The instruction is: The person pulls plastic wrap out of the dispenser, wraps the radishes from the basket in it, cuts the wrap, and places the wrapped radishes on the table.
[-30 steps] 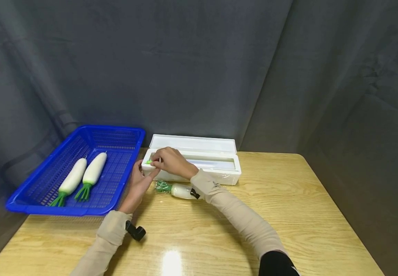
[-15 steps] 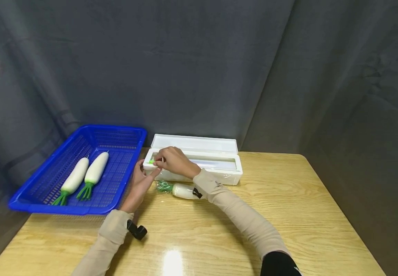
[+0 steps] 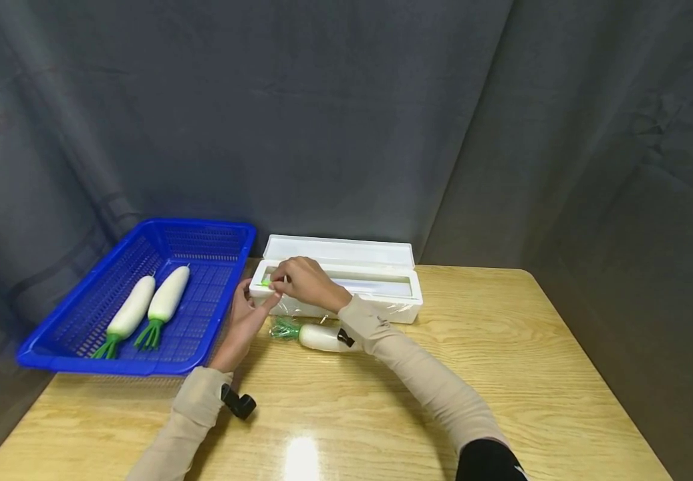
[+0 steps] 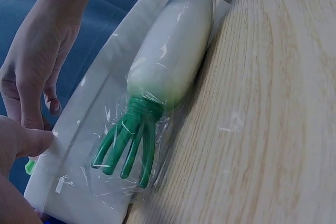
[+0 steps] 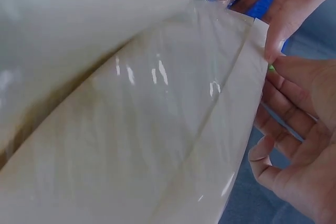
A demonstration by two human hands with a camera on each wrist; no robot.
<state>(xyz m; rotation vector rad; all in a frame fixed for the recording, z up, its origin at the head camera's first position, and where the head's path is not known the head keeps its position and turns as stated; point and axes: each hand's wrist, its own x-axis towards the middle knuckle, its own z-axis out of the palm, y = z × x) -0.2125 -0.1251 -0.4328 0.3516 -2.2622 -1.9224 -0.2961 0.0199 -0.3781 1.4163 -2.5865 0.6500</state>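
Observation:
A long white cling film box stands with its lid tipped back. My left hand grips its left end, the thumb on the front top edge. At that same end my right hand pinches a small bright green slider, mostly covered by the fingers. Clear film hangs down the box front. In front lies a white radish with green stalks, wrapped in film; the left wrist view shows the stalks under crinkled plastic. My right wrist hides the radish's far end in the head view.
To the left stands a blue basket with two unwrapped white radishes inside. A grey curtain hangs behind the wooden table. The table's right edge slants toward me.
The green slider and right fingertips have shifted slightly rightward along the box. The wrapped radish sits a touch nearer to me. My left hand keeps its place on the box end.

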